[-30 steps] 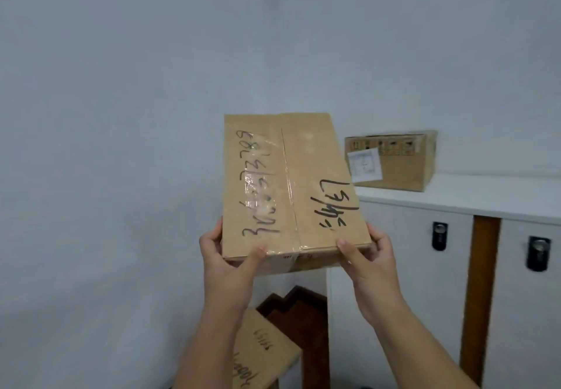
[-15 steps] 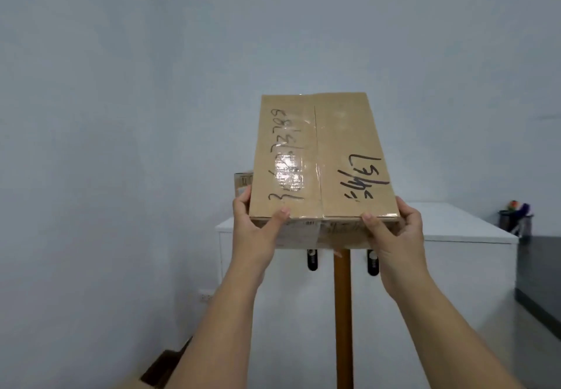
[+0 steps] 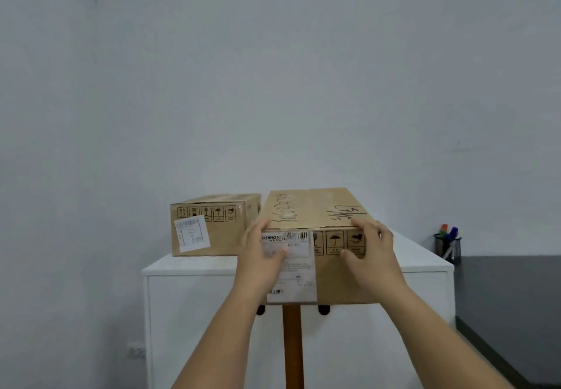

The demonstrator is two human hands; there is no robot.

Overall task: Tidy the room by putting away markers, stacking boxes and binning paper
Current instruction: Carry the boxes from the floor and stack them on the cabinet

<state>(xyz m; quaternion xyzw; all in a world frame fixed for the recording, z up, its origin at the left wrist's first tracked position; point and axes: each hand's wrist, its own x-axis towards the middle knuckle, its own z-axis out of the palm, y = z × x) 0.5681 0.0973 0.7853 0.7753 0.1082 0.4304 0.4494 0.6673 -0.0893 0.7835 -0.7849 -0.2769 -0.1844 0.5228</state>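
At the centre of the frame, a long brown cardboard box with black handwriting on its taped top [image 3: 315, 211] is held over the front edge of a white cabinet [image 3: 188, 267]. Its long axis runs away from the camera towards the wall, and its near end face, which carries a white shipping label and a row of printed handling symbols, is turned to the viewer. Whether the box's underside already rests on the cabinet top cannot be told, as the near end overhangs the front edge. The box is grasped at that near end by both hands: the left hand [image 3: 262, 255] is wrapped around the left corner with the thumb laid across the label, and the right hand [image 3: 372, 249] is curled around the right corner with fingers over the top edge and the thumb on the end face.

Just left of it, in the middle left of the frame, a second, shorter brown cardboard box with a tilted white label [image 3: 212, 226] is seen standing on the cabinet top, close beside the held box.

A brown wooden strip [image 3: 293, 346] runs down the cabinet front between two white doors, with dark knobs partly hidden under the box. At the right of the frame, a dark mesh cup of coloured markers [image 3: 447, 244] is set on a dark grey surface [image 3: 510, 297]. A plain pale wall [image 3: 273, 70] fills the upper frame, and a wall socket [image 3: 135, 351] is visible at lower left.
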